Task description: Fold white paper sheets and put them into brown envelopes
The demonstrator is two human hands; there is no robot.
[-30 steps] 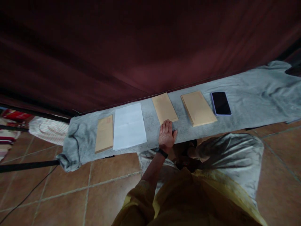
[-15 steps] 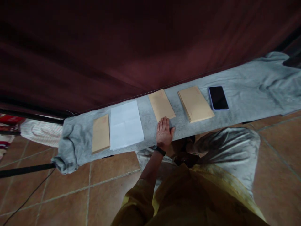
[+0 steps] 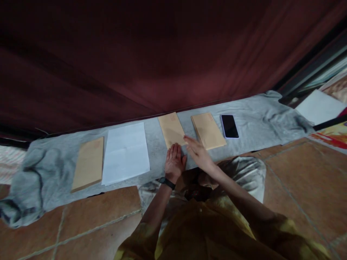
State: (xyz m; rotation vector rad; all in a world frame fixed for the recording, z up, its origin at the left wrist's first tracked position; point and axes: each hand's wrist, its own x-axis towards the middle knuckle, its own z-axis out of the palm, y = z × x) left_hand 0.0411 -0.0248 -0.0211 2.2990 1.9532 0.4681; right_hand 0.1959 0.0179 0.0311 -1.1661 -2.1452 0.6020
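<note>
A brown paper envelope lies flat on the grey cloth, its near edge under the fingertips of my left hand. That hand rests palm down with fingers out, a dark band on its wrist. My right hand is at the envelope's near right corner, fingers stretched; whether it touches the paper I cannot tell. To the right lies a stack of brown envelopes. White paper sheets lie to the left, and beyond them another brown envelope stack.
A phone with a purple edge lies right of the envelopes. The narrow bench under the grey cloth backs onto a dark red curtain. White and coloured items show at the far right. Below is a tiled floor.
My right hand has come into view from the lower right to the envelope. My left hand stays at its near edge. The view has turned to the right.
</note>
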